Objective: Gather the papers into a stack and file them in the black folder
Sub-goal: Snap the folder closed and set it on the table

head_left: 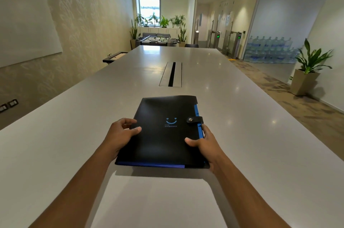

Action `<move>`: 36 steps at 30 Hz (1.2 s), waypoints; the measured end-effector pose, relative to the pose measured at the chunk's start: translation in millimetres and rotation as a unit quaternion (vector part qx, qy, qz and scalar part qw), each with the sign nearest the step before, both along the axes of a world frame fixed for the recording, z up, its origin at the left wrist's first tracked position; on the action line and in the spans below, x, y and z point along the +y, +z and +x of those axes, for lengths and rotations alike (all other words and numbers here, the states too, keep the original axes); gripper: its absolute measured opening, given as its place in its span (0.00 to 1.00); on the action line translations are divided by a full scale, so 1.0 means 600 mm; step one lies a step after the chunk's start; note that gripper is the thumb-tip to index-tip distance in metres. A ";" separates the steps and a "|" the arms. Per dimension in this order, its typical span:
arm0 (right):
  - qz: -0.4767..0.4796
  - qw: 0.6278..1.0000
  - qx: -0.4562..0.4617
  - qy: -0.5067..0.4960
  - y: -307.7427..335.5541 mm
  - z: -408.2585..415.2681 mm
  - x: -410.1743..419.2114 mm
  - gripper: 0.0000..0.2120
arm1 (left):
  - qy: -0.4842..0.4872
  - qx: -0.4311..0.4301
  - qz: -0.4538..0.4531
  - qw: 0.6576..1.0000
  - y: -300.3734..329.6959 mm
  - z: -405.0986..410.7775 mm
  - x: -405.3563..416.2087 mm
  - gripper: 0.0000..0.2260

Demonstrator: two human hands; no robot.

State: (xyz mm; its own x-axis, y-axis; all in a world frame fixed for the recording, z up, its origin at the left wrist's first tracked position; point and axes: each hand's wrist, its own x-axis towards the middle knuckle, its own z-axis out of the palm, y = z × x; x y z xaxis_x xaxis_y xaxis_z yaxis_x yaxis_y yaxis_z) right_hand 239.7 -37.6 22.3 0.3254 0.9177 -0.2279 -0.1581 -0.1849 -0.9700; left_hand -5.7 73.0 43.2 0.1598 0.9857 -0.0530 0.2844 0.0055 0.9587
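Both our hands, left and right, clamp the snapped-shut black folder; we should keep it level over the white paper.

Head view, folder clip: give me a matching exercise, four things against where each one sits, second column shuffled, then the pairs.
Things:
1. left hand
2. right hand
3. white paper
4. snap strap

Places:
A. across the right edge of the black folder, snapped onto the cover
B. flat on the table, nearer the person than the folder
C. gripping the folder's left edge
D. gripping the folder's right edge, by the blue tabs

Pairs: 1-C, 2-D, 3-B, 4-A
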 end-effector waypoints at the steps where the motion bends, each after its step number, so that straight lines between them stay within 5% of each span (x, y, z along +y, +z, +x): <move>1: 0.002 1.000 0.000 -0.007 0.002 0.002 0.020 0.36 | -0.010 0.010 0.004 1.000 0.002 0.002 0.010 0.14; 10: 0.001 0.999 -0.013 -0.033 0.004 0.009 0.204 0.33 | -0.023 0.078 0.081 0.993 0.001 0.008 0.147 0.15; 17: -0.005 0.981 -0.190 -0.044 -0.028 0.005 0.333 0.33 | -0.004 0.120 0.083 0.989 -0.050 0.015 0.278 0.15; 24: -0.013 0.901 -0.429 -0.062 -0.063 -0.007 0.417 0.28 | 0.023 0.179 0.132 0.975 -0.083 0.028 0.374 0.14; 36: 0.013 0.800 -0.598 -0.046 -0.081 -0.031 0.409 0.21 | 0.086 0.388 0.205 0.894 -0.108 0.019 0.389 0.16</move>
State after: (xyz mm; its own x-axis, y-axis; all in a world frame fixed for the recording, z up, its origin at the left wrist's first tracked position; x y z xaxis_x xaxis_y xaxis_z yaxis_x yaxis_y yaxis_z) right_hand 221.4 207.8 -26.0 0.3635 0.8763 0.3163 0.8743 -0.2037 -0.4406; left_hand 5.6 306.4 -21.9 0.0747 0.9544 0.2890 0.8943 -0.1923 0.4040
